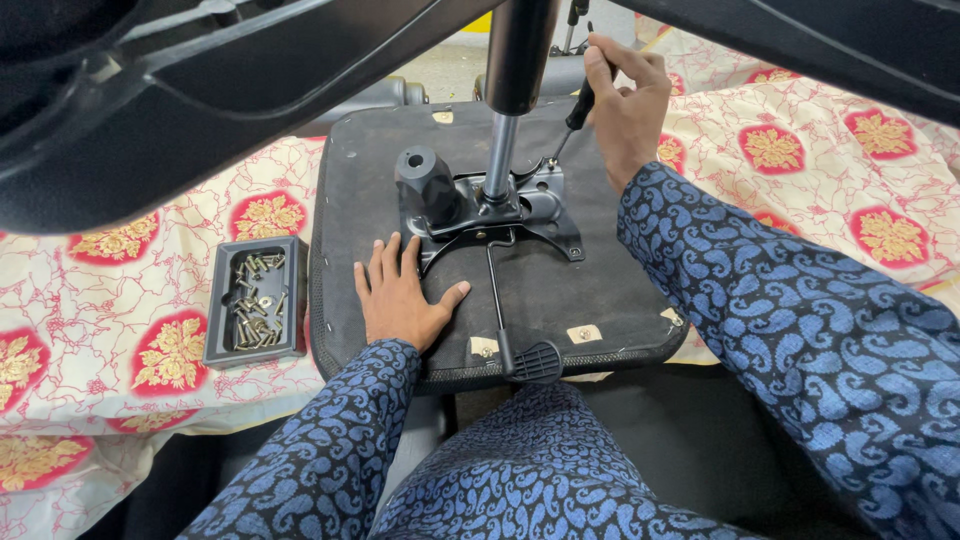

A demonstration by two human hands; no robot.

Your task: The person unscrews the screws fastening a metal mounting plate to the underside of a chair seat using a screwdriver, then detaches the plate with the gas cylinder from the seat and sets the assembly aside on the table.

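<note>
Upturned seat base (560, 290): flat black fabric underside, central on the patterned cloth (130, 290). We brace it with our left hand (400, 295), open and flat. Our right hand (625, 105) is closed around a black-handled screwdriver (578, 108), tip seemingly at the metal mechanism plate (520, 205). Tray of screws (255, 300) lies just left

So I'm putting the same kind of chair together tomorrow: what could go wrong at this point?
The right hand drives the screwdriver at a slant into the metal plate; the tip might slip off the screw. The left hand lies flat on the seat base just beside the plate and lever, so a slip could catch its fingers. The screw tray sits on soft cloth and could tip.
</note>
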